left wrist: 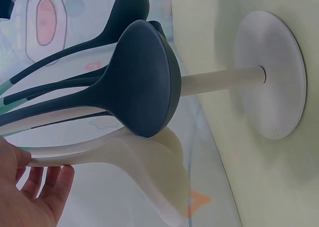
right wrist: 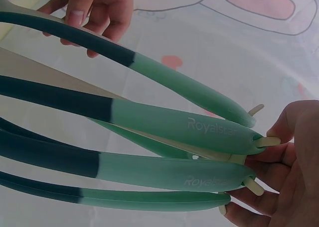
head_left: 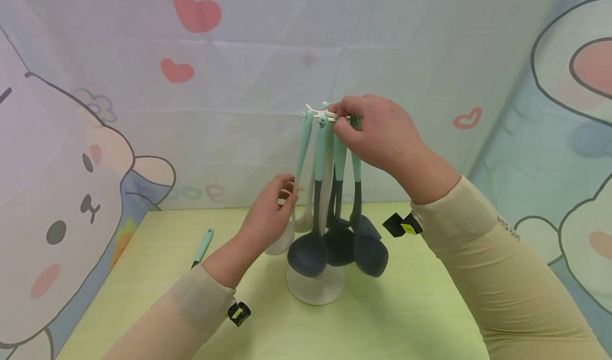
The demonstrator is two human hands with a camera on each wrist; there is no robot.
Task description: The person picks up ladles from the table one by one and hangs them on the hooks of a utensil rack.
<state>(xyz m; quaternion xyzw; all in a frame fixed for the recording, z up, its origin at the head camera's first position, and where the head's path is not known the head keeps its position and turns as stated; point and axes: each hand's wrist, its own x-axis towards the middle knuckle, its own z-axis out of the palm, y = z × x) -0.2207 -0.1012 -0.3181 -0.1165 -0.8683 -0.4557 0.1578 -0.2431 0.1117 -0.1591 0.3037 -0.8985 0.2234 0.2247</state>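
A white rotating-style utensil rack (head_left: 313,291) stands on the table, hung with several mint-handled kitchen utensils. My right hand (head_left: 382,131) grips the rack's hooked top from the right; the right wrist view shows its fingers around the hooks by the mint handles (right wrist: 174,127). On the left side, my left hand (head_left: 268,211) pinches the shaft of a cream-coloured spoon-like utensil (left wrist: 149,179) hanging from the rack. A dark ladle (head_left: 307,255) hangs at the front. Other dark heads, including a second rounded one (head_left: 372,256), hang to its right.
A separate mint-handled utensil (head_left: 204,245) lies on the pale green table (head_left: 401,312), its lower part hidden by my left arm. Behind the table hangs a cloth backdrop (head_left: 258,84) printed with hearts and cartoon animals.
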